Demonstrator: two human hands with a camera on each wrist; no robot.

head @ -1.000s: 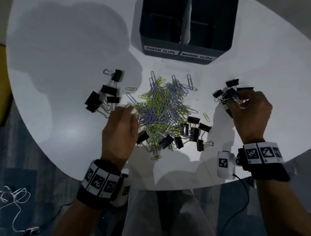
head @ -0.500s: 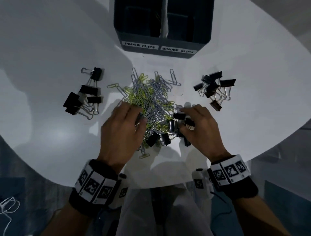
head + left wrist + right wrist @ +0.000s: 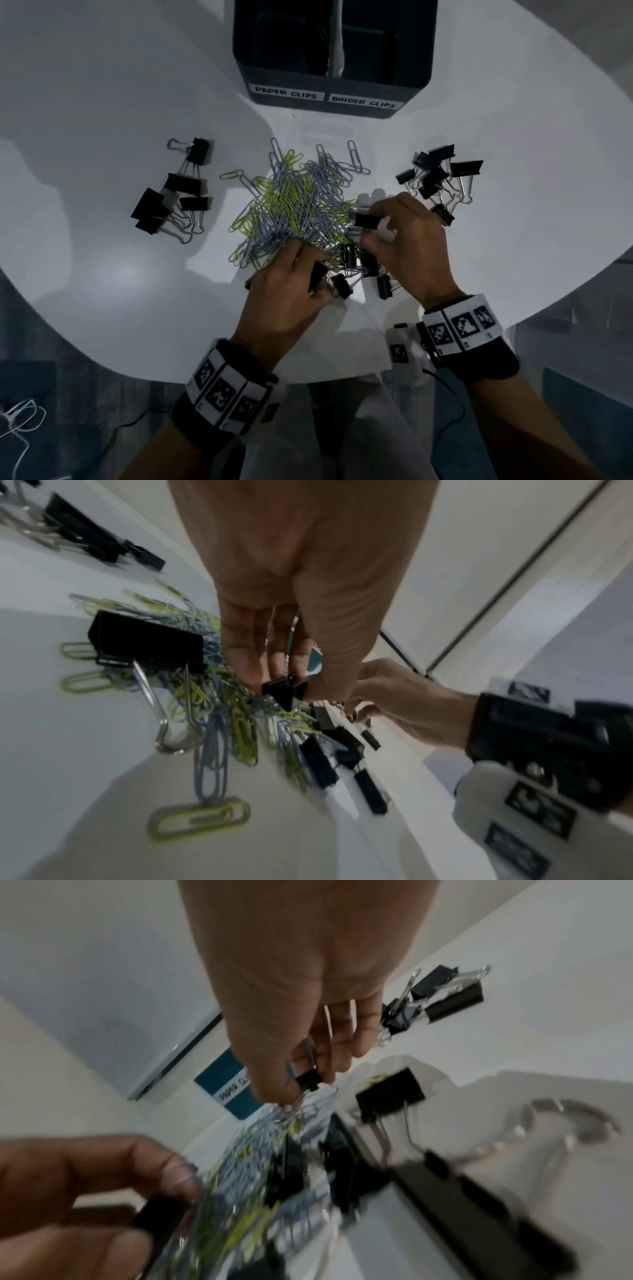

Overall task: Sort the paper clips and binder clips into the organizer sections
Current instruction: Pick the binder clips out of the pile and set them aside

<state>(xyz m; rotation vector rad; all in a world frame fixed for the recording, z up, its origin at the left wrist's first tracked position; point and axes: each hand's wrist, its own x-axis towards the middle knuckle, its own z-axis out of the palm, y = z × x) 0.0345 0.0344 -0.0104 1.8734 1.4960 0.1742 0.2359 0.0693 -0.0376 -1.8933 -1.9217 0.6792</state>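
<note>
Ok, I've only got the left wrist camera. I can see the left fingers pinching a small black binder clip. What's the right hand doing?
Observer: The right hand pinches a black binder clip of its own, at the right edge of the paper clip pile.
Operator: Where's the organizer?
Observer: The organizer stands beyond the pile, and its right section bears the label BINDER CLIPS.
Operator: Any binder clips lying apart on the right?
Observer: Yes, a cluster of binder clips lies on the table to the right of the pile.
</note>
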